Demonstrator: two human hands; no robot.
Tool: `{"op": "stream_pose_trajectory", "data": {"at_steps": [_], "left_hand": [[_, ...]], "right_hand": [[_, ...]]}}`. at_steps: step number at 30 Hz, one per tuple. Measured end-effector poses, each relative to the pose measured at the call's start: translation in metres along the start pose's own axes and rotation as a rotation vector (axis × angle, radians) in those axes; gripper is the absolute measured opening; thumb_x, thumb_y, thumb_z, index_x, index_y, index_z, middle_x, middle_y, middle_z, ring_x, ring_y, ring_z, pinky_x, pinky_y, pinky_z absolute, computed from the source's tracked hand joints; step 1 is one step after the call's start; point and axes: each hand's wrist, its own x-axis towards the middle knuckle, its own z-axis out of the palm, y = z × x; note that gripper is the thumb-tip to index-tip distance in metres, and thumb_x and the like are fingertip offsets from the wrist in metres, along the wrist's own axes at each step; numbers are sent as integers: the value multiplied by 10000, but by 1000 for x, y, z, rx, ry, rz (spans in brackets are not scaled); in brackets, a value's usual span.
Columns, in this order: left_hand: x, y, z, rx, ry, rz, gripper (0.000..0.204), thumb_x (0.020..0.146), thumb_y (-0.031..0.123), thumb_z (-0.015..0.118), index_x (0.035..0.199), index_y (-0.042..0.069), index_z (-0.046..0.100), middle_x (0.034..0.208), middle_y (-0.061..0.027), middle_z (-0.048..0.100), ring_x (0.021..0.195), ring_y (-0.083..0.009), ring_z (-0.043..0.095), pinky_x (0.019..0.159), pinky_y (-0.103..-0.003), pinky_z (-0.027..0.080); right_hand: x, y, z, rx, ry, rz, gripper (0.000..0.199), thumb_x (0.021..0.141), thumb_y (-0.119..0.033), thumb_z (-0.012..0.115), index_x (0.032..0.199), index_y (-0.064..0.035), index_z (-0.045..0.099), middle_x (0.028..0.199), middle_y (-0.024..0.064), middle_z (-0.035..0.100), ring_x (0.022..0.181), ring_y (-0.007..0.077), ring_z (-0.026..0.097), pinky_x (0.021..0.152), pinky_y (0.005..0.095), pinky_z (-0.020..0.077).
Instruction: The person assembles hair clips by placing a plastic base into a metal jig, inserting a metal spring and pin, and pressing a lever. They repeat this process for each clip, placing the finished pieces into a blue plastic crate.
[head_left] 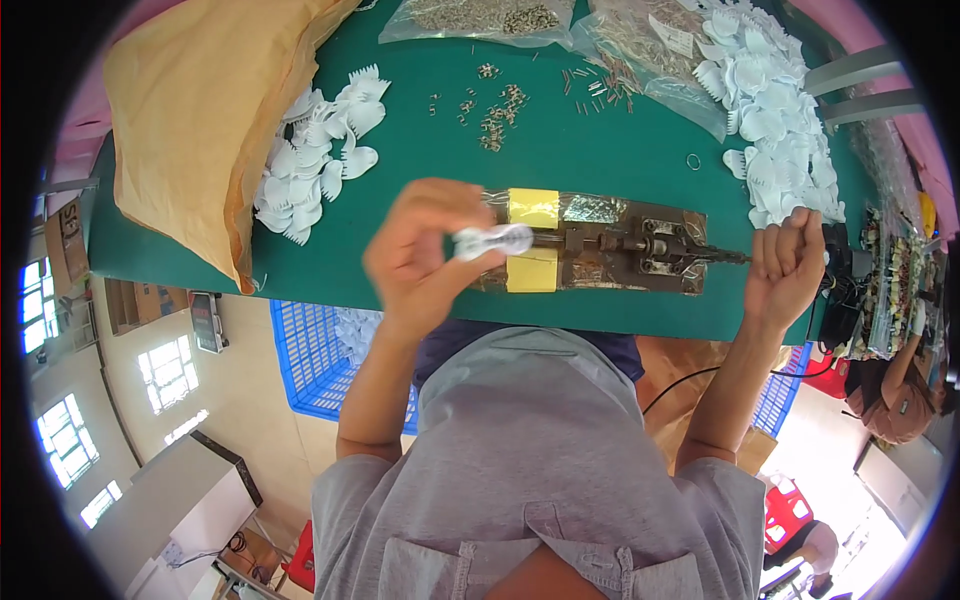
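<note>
My left hand (pixel 425 255) pinches a white plastic claw clip (pixel 493 241) between thumb and fingers, at the left end of a metal clamping fixture (pixel 625 245). The clip is slightly blurred and partly covered by my fingers. A yellow strip (pixel 533 275) wraps the fixture beside it. My right hand (pixel 787 262) is closed around the end of the fixture's dark lever (pixel 728 256), whose tip is hidden in the fingers. Beyond the fixture lie small metal springs (pixel 500 120) and thin metal pins (pixel 600 90), loose on the green table (pixel 420 150).
White toothed clip halves are heaped at left (pixel 320 150) and right (pixel 785 130). A large brown paper bag (pixel 200 110) stands at far left. Clear bags of small parts (pixel 480 15) lie at the back. A blue basket (pixel 305 360) sits below the table edge.
</note>
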Motion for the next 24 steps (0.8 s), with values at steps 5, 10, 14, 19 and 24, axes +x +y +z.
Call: {"op": "stream_pose_trajectory", "data": {"at_steps": [5,10,14,19,24], "left_hand": [[-68,66,-103,466,67,-297,378,709,-70,868,1034,29,703,1108,-107,694,1056,-225,661,1016,-420,522],[-97,87,-118,801,174,-427,787,690,-33,891,1410,34,581,1443,-112,586,1325,-263,576,1125,-390,453],[-53,41,-25,843,-174,-335,851,736,124,925,1488,16,541,1496,-151,589,1363,-342,543,1154,-437,429],[-62,4,-14,835,-300,-272,820,766,64,893,1512,44,555,1499,-181,552,1367,-338,544,1136,-437,483],[-60,3,-6,767,-234,-307,811,788,24,863,1529,52,535,1487,-187,543,1362,-340,555,1129,-422,497]], "right_hand": [[4,-3,-13,34,-25,6,350,1160,-254,428,999,-9,618,551,-74,254,440,42,198,422,252,217],[5,-3,-9,101,-56,14,356,1160,-259,425,984,-15,615,543,-74,252,436,44,187,418,258,213],[0,-1,2,17,5,-32,379,1163,-280,423,965,-17,610,537,-72,228,433,55,172,424,271,184],[0,3,-3,120,27,3,371,1164,-287,419,968,-28,598,531,-69,223,435,64,168,423,283,173],[3,-2,-11,140,-4,-8,377,1168,-312,416,991,-43,612,533,-78,229,430,57,169,418,276,180]]}}
